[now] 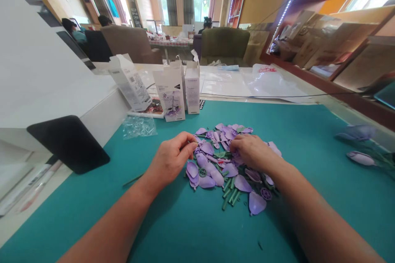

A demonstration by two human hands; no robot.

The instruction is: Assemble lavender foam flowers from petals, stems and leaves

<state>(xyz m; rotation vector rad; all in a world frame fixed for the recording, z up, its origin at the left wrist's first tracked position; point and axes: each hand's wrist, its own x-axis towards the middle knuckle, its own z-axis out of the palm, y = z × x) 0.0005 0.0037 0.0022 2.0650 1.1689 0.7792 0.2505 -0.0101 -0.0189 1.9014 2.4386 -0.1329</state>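
Note:
A loose heap of purple plastic petals [212, 172] lies mid-mat, mixed with short green stem tubes [231, 191] and small round pieces such as a purple ring-shaped part [266, 193]. At the heap's left edge my left hand [169, 158] is closed, thumb against index finger; whatever is pinched there is too small to make out. My right hand [254, 152] reaches into the heap's upper right with curled fingers. Its fingertips are down among purple pieces, and what they grip is hidden. One thin green stem [133, 179] lies left of my left wrist.
Upright white boxes [169, 94] and a clear plastic bag [139, 126] stand and lie behind on the left. A black tablet-like panel [69, 144] leans at the left. Assembled purple flowers [361, 158] lie at the right on the green mat [185, 230]. People sit in the background.

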